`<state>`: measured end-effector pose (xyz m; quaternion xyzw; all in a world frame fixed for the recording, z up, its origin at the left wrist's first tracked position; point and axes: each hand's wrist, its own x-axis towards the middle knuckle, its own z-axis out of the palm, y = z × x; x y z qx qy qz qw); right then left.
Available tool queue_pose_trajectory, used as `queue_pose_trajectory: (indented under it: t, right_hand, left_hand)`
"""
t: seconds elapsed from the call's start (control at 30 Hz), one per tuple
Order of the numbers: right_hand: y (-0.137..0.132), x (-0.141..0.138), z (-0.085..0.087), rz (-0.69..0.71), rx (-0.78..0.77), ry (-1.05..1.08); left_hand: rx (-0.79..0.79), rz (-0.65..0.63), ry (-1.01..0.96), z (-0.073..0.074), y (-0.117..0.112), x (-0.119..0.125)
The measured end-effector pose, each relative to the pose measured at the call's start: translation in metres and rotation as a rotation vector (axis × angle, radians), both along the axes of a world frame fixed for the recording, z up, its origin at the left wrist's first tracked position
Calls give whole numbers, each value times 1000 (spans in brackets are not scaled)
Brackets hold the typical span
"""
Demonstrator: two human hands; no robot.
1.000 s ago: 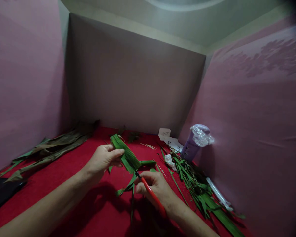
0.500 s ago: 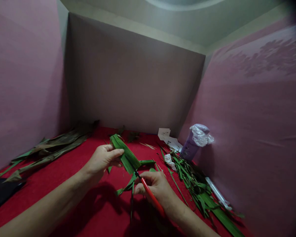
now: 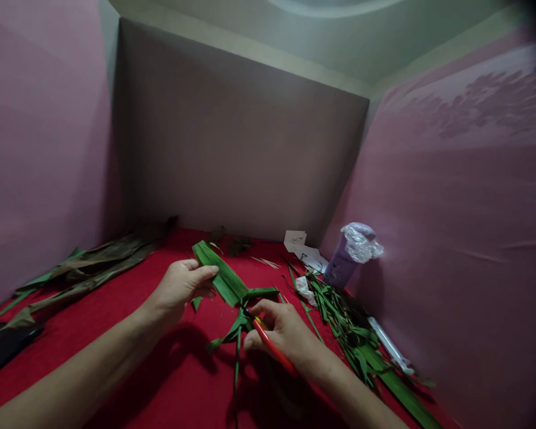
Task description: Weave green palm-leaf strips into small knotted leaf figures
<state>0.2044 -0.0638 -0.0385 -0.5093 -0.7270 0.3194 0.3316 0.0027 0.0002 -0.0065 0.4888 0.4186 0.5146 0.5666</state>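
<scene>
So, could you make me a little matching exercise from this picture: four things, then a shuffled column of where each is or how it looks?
1. broad green leaf strip
2. slim red-handled tool
3. purple container
4. long dry brownish leaves

A. on the red surface beside the pink left wall
B. in the right hand
C. in the left hand
D. topped with crinkled clear plastic

Pairs: 1-C, 2-B, 3-D, 4-A

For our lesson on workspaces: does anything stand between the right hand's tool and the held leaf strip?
Nothing visible does: the red-handled tool points at the near end of the leaf strip, with green leaf pieces beside the tool's tip.
</scene>
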Motion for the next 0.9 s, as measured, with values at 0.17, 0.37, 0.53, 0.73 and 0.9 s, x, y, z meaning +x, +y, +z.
queue_pose_trajectory:
  t: [0.17, 0.37, 0.53, 0.73, 0.9]
  right_hand:
    - [17, 21, 1, -167, 99, -150]
    - [35, 64, 4, -503, 149, -628]
    - [34, 70, -4, -487, 103, -747]
    - [28, 56, 2, -468, 201, -751]
    - [13, 24, 16, -141, 178, -39]
  left_hand:
    - [-18, 116, -27, 2, 8, -7]
    - [-41, 98, -40, 4, 7, -6]
    - [-50, 19, -25, 3, 0, -1]
    - [-45, -84, 27, -4, -5, 4]
    - [-56, -235, 80, -10, -13, 14]
